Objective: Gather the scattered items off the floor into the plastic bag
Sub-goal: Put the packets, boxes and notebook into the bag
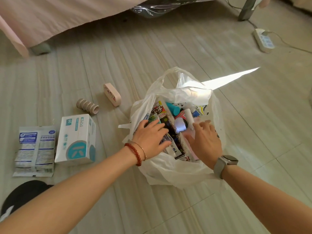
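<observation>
Pale tiled floor [152, 48], pink bed skirt [50, 17], power strip [263, 39]

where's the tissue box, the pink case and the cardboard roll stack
tissue box [76, 141]: head view, on its top face
pink case [112, 94]: head view, on its long side
cardboard roll stack [87, 106]: head view, mid-stack

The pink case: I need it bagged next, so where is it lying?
In the head view, the pink case lies on the floor left of the plastic bag, just right of the ribbed tube.
</observation>
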A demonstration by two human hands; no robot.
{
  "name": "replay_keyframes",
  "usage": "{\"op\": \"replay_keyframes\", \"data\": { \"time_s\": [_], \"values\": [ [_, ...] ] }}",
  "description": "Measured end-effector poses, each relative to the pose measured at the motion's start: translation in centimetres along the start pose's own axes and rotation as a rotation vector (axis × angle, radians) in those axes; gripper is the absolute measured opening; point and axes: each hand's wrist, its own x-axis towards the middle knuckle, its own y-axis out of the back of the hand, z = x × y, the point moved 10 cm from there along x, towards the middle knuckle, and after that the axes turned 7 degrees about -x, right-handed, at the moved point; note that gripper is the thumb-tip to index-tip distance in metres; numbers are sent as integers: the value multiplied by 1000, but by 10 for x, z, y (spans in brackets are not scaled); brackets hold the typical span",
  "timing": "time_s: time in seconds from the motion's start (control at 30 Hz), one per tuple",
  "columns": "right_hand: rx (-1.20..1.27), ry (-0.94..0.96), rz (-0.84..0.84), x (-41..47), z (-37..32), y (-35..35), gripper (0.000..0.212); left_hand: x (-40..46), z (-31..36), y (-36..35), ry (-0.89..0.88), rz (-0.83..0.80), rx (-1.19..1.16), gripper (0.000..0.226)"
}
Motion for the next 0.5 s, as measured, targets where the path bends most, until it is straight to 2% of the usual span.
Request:
{"op": "replay_keyframes", "data": {
  "time_s": [0.13, 0.23, 0.37, 0.5],
  "values": [
    [49, 268, 180, -14, -45, 21, 37, -36, 2, 59, -185, 434, -41, 35],
    [123, 515, 226, -40, -97, 31, 38, -77, -30, 72, -126, 519, -109, 30],
    [193, 812, 164, -81, -173, 18, 33, -146, -108, 58, 209, 546, -196, 29],
    [31, 967, 116, -106, -239, -19, 34, -223, -188, 11, 573, 402, -215, 33]
  ]
}}
